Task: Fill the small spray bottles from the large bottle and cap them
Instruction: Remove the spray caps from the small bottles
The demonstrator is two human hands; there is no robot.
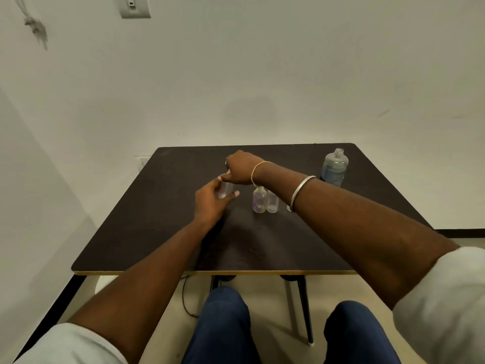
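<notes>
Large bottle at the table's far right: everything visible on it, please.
The large bottle is clear plastic with rounded shoulders and a threaded neck, cap off. It stands upright near the far right corner of the dark table, apart from the small bottles. Its lower half looks bluish; label or liquid, I cannot tell. Only the table touches it.

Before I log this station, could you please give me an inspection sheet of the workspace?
Surface: dark table, light front edge.
Job's things: large bottle uncapped, far right; held small bottle; purple-tinted small bottle and clear small bottle upright, side by side.
Clutter: nothing seen.
Grippers: left hand grips the held small bottle; right hand curls over its top.
Cables: dark cable hangs below the table edge.
Surroundings: pale wall, wall switch, stain.
</notes>
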